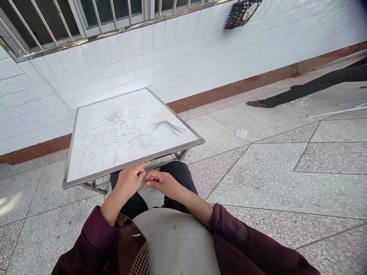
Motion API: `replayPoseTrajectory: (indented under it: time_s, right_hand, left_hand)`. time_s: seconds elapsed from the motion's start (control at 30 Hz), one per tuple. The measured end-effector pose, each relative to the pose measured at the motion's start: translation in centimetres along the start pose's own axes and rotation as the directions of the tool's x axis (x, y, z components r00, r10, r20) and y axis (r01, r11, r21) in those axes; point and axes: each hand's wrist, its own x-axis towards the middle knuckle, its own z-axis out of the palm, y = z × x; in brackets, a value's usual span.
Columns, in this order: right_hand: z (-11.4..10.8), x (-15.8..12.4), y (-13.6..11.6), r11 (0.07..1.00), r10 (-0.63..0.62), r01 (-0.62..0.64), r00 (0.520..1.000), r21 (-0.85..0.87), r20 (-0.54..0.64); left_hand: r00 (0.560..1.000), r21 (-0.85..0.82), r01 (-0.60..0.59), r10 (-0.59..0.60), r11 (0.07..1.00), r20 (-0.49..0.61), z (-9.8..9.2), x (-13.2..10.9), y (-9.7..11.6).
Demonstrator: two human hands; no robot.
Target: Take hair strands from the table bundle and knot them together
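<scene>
My left hand (131, 178) and my right hand (164, 183) meet above my lap, just off the near edge of a low white-topped table (94, 168) with a metal rim. The fingertips of both hands are pinched close together. Whatever lies between them is too small to make out. On the tabletop, many thin dark bent strands (123, 139), like wires, are spread over the left and middle. A loose bundle of straighter thin dark strands (169, 126) lies toward the right side. A tangled clump of strands (114, 116) sits near the back.
Behind the table stands a white tiled wall (177, 53) with a barred window (94, 19). A patterned dark bag (241, 14) hangs on it. At the right, another person's leg (312, 86) stretches across the speckled floor (266, 183). A white scrap (241, 133) lies on the floor.
</scene>
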Motion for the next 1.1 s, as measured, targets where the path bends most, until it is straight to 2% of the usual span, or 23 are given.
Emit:
replayPoseTrajectory:
  time_s: [0.1,0.17,0.27,0.37,0.47,0.53,0.63,0.8,0.97,1.1]
  right_hand:
    - [0.0,0.2,0.4,0.995,-0.073,0.074,0.997,-0.060,0.006]
    - [-0.1,0.4,0.7,0.978,-0.138,0.137,0.990,-0.159,0.001]
    - [-0.2,0.5,0.9,0.930,-0.205,0.195,0.979,-0.312,0.002]
    - [-0.2,0.4,0.8,0.905,-0.241,0.230,0.970,-0.359,0.014]
    - [-0.3,0.4,0.6,0.933,-0.210,0.205,0.978,-0.295,0.014]
    - [-0.5,0.4,0.6,0.970,-0.133,0.136,0.991,-0.202,0.027]
    - [-0.7,0.3,0.5,0.995,-0.031,0.040,0.994,-0.092,0.105]
    - [-1.1,-0.4,-0.4,0.992,0.109,-0.097,0.981,-0.083,0.160]
    - [-2.1,-1.3,-1.6,0.989,0.132,-0.118,0.974,-0.085,0.185]
    - [-2.3,-1.5,-1.1,0.987,0.084,-0.102,0.987,0.127,0.140]
  left_hand:
    - [0.999,0.036,0.030,-0.029,0.999,-0.037,0.4,0.0,0.0]
    - [0.998,0.058,0.038,-0.034,0.998,-0.057,0.6,-0.1,-0.1]
    - [0.999,0.076,0.017,-0.013,0.997,-0.046,0.8,-0.2,-0.4]
    - [0.999,0.051,0.014,-0.012,0.999,-0.047,0.8,-0.2,-0.5]
    - [0.996,0.025,0.053,-0.051,0.998,-0.080,0.5,-0.3,-0.4]
    - [0.992,-0.001,0.070,-0.070,0.998,-0.101,0.4,-0.3,-0.3]
    - [0.989,-0.039,0.071,-0.076,0.997,-0.130,0.1,-0.4,-0.4]
    - [0.992,-0.059,0.063,-0.069,0.996,-0.102,-0.3,-0.4,-0.8]
    - [0.989,-0.096,0.073,-0.085,0.993,-0.124,-0.8,-0.5,-1.2]
    - [0.980,-0.171,0.082,-0.111,0.982,-0.167,-0.9,-0.3,-2.1]
